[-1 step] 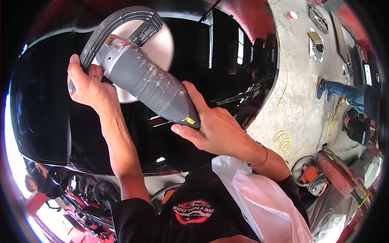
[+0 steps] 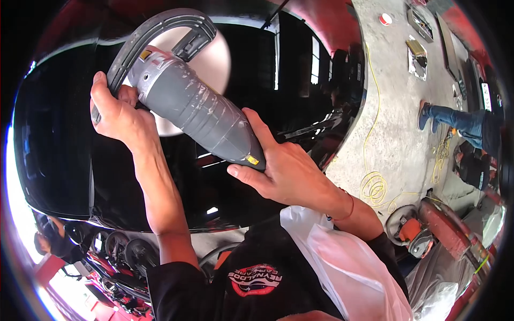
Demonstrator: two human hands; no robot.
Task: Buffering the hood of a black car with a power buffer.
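Observation:
A grey and black rotary polisher (image 2: 193,104) lies slantwise above a glossy black car panel (image 2: 53,160). Its round white pad (image 2: 218,61) shows behind the tool's head, over the panel; whether pad and paint touch is hard to see. My left hand (image 2: 120,112) is closed round one end of the polisher's curved black side handle (image 2: 155,27), some of its fingers hidden. At the rear of the body, my right hand (image 2: 286,168) is wrapped round the tapered grey end, thumb and forefinger on either side. A white cloth (image 2: 342,257) hangs over my shoulder.
A yellow cord (image 2: 373,187) lies coiled on the concrete floor at the right. Beyond it are a metal tray (image 2: 420,24), a white-and-red tub (image 2: 385,20) and a person's jeans-clad legs (image 2: 455,119). An orange machine (image 2: 411,231) stands lower right, motorcycles (image 2: 115,262) lower left.

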